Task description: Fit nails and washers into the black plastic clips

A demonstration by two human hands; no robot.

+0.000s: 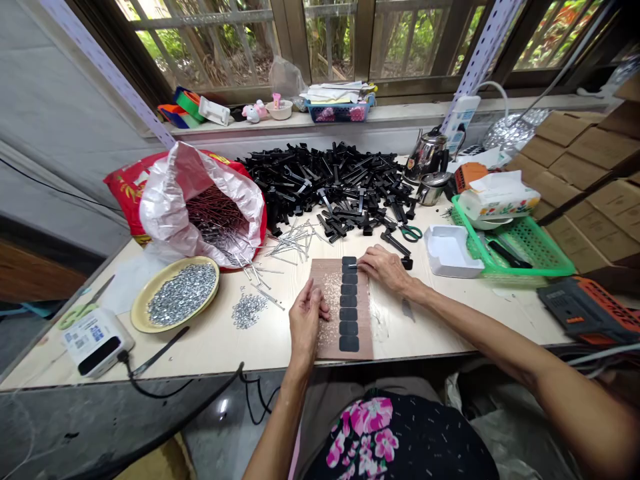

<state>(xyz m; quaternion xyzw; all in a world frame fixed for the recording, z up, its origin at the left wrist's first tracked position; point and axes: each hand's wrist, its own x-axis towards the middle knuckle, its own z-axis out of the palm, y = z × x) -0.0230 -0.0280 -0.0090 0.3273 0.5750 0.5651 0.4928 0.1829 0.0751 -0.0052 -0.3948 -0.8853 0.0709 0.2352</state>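
A brown wooden board (361, 353) lies flat near the table's front edge. A column of several black rounded squares (349, 313) runs along its right half, and pale specks cover its left half. My right hand (387, 269) is closed in a pinch at the topmost black square; a small silvery piece shows at its fingertips, too small to name. At the board's left edge, my left hand (306, 319) has its fingers curled in beside the specks. Whatever those fingers hold, if anything, is hidden. A small pile of silvery metal pieces (249, 311) lies left of that hand.
Behind the board spreads a big heap of black plastic parts (325, 180), with loose long nails (295, 241) before it. A red sack (131, 183) and a yellow bowl (139, 313) of metal pieces stand left. Right are green-handled scissors (411, 233), a white tray (453, 261) and a green basket (550, 257).
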